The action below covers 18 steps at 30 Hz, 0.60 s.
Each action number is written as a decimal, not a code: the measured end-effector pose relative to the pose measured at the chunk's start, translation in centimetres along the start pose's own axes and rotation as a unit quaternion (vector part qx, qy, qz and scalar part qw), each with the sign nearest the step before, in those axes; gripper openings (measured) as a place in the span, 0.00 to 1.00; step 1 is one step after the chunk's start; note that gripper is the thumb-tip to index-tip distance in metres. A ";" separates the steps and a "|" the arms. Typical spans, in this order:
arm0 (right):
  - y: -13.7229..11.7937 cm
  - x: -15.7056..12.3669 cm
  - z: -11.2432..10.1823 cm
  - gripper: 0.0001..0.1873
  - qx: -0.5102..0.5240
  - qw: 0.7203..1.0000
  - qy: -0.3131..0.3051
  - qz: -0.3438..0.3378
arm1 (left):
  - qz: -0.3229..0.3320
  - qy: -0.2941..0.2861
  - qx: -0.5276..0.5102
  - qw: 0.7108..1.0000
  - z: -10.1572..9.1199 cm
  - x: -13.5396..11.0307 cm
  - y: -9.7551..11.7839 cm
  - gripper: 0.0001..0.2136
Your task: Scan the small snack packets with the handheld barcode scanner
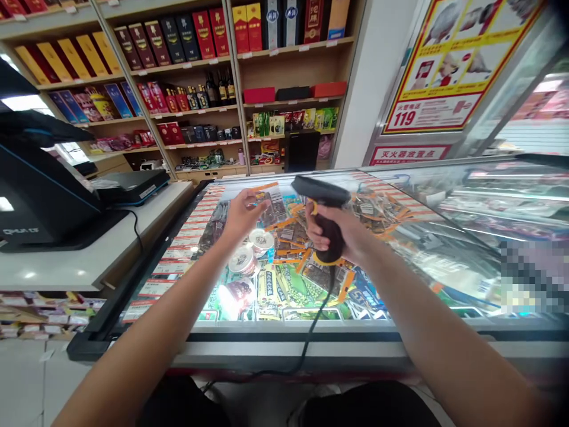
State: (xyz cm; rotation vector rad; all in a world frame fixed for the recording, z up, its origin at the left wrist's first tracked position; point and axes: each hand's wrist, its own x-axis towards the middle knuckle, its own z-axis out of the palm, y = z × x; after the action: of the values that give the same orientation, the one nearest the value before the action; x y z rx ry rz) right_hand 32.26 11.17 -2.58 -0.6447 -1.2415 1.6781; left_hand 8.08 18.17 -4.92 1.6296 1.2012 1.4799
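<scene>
My right hand (331, 228) is wrapped round the handle of a black barcode scanner (322, 191) with yellow trim, its head pointing left. A dark cable runs down from the grip. Left of it, my left hand (246, 214) pinches a clear snack packet (276, 203) with orange edges and dark contents; its fingertips are partly hidden. Beneath both hands is the glass top of a chest freezer (213, 327). Similar orange-edged packets (291, 232) lie in a heap there, beside round tubs (242, 261) and a green bag (296, 284).
A counter (89, 261) on the left bears a black checkout machine (40, 184) and a flat scale-like device (128, 185). Shelves (191, 62) of boxes and bottles stand behind. Price labels (178, 243) line the freezer's left side. The scanner cable (306, 344) hangs over the front edge.
</scene>
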 end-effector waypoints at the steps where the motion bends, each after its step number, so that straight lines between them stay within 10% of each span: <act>1: 0.6 0.1 0.4 0.18 -0.041 0.999 -0.003 0.020 | 0.003 -0.009 0.002 1.000 -1.9 -0.1 -0.8 0.17; 7: 3.1 0.3 2.1 0.17 -0.184 0.973 0.014 0.137 | -0.031 0.028 -0.001 0.999 -8.4 -1.0 -5.0 0.25; 18: 3.8 0.3 1.9 0.19 -0.129 0.981 -0.004 0.147 | -0.051 0.023 -0.016 0.998 -7.7 -1.7 -3.5 0.26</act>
State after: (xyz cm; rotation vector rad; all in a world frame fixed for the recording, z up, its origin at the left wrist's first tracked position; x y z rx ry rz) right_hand 29.21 10.33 -5.40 -1.0206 -1.4393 1.7703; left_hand -0.12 17.01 -7.37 1.4972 1.2600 1.4720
